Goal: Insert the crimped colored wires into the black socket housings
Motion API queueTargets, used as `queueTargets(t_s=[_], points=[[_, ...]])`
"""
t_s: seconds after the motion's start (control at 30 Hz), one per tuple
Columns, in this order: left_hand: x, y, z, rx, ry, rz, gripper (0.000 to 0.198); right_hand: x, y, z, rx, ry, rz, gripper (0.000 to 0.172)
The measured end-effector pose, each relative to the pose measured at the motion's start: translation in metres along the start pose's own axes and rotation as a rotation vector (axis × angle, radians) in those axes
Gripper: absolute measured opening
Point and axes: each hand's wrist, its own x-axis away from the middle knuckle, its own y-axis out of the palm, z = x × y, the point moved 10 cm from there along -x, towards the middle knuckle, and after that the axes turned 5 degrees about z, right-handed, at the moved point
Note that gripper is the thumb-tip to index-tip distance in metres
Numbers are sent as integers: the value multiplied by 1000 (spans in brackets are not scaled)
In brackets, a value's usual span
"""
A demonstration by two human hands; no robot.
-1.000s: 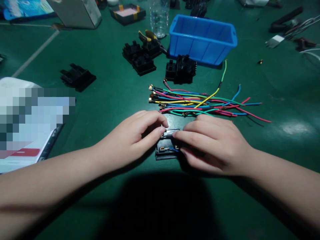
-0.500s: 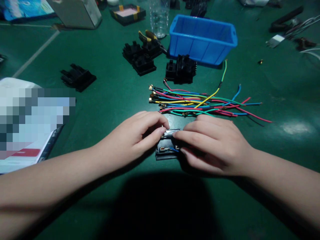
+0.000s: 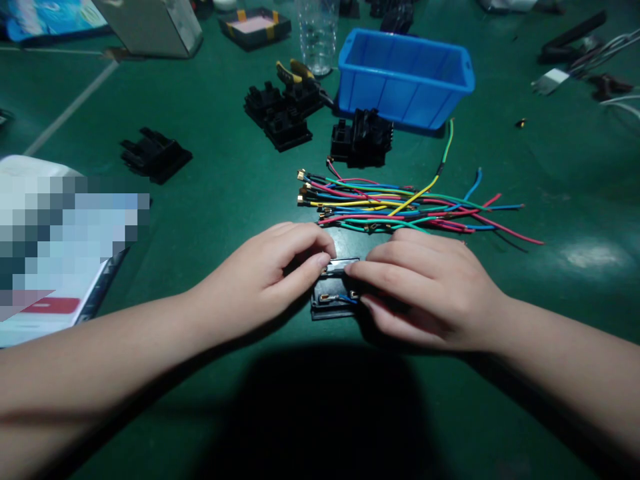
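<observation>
A small black plastic housing [image 3: 334, 312] lies on the green table between my hands. Inside it show a brass terminal and a short blue wire [image 3: 346, 299]; along its far side runs a shiny strip [image 3: 337, 265]. My left hand [image 3: 285, 263] is closed, its thumb and forefinger pinching the housing's far left corner. The fingers of my right hand [image 3: 430, 287] are closed on its right side, with the fingertips at the shiny strip and beside the blue wire. They cover the right part of the housing. Just beyond lies a bundle of coloured wires [image 3: 400, 203] with brass terminals.
Further back stand a blue bin [image 3: 400, 90], several black housings [image 3: 287, 127], yellow-handled pliers [image 3: 295, 71] and a clear plastic cup [image 3: 319, 40]. Another black housing [image 3: 156, 155] is at left, near a partly blurred phone-like object [image 3: 95, 253]. Cables [image 3: 595, 60] lie at far right.
Almost nothing differs. My left thumb and forefinger have shifted very slightly left at the housing's far corner; my right hand stays where it was.
</observation>
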Motion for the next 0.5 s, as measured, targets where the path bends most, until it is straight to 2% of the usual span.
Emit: queueTargets(t_s=[0.5], points=[[-2,2,0,11,-8,-14,20,-1,1,0,-8,2,-2,13]])
